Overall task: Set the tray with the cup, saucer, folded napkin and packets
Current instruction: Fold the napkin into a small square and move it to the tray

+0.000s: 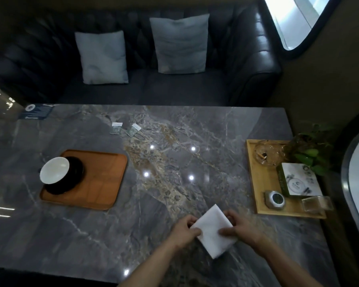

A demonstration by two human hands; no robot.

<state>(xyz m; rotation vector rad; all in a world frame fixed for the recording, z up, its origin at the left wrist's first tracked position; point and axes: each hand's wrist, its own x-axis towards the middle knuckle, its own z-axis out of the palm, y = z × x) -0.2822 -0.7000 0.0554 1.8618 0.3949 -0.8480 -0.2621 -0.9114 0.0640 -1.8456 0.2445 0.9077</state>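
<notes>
White napkin [212, 230] lies on the tabletop [174, 162] between your hands; your left hand [184, 229] pinches its left edge, your right hand [239, 226] its right; far left of them, cup [54, 169] and saucer [70, 179] sit on the tray [104, 183]; packets [124, 129] lie well beyond.

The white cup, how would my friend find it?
Look at the grey marble table, then the orange-brown tray on its left side. At the tray's left end a black saucer holds the white cup, the only white bowl-shaped thing there.
</notes>
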